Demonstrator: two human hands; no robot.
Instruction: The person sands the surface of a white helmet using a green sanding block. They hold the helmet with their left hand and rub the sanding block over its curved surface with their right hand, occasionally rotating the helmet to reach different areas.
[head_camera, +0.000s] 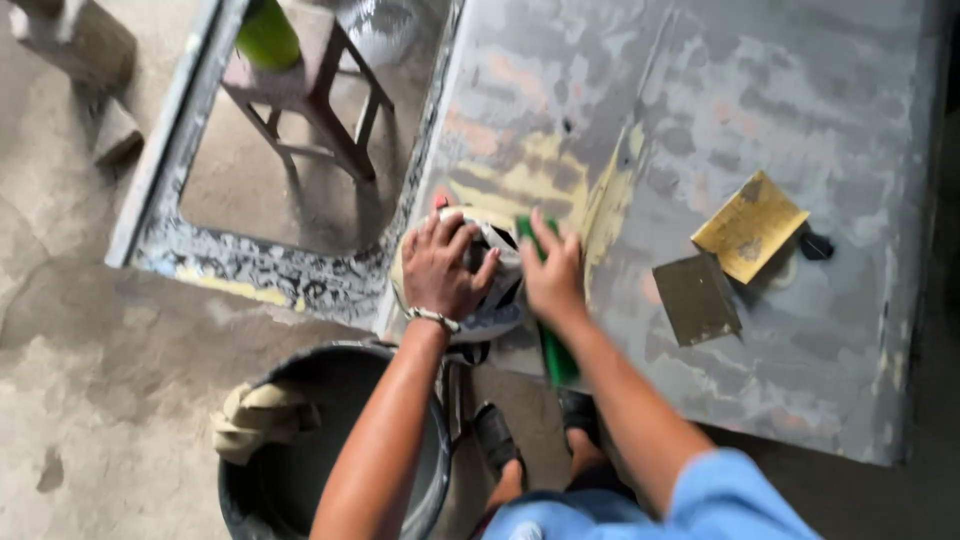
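The head camera looks down on a large grey panel (760, 120) that lies flat, with patches of yellow filler and worn paint on it. At its near left corner the person works with both hands close together.

The left hand (440, 265) lies spread, palm down, over the round white and black head of a power sander (492, 290). The right hand (552, 272) is closed on the green handle (557, 355) of the same tool, just beside the left one. So both hands are clamped on one thing, and the sander rests on the panel surface near its edge.

The tool seems rigid and rather heavy, and it will probably shake when running, so a two-hand hold looks suitable: one hand pressing on the head, the other around the handle. Its long axis follows the green handle, which runs from the head back toward the person; the head points away, into the panel.

Further right on the panel lie a yellow sheet of sandpaper (750, 225) and a dark square sheet (697, 298), well apart from the hands. Below the left arm stands a black bucket (262, 480) with a cloth (255, 418) on its rim. A wooden stool (305, 95) stands on the floor to the upper left.
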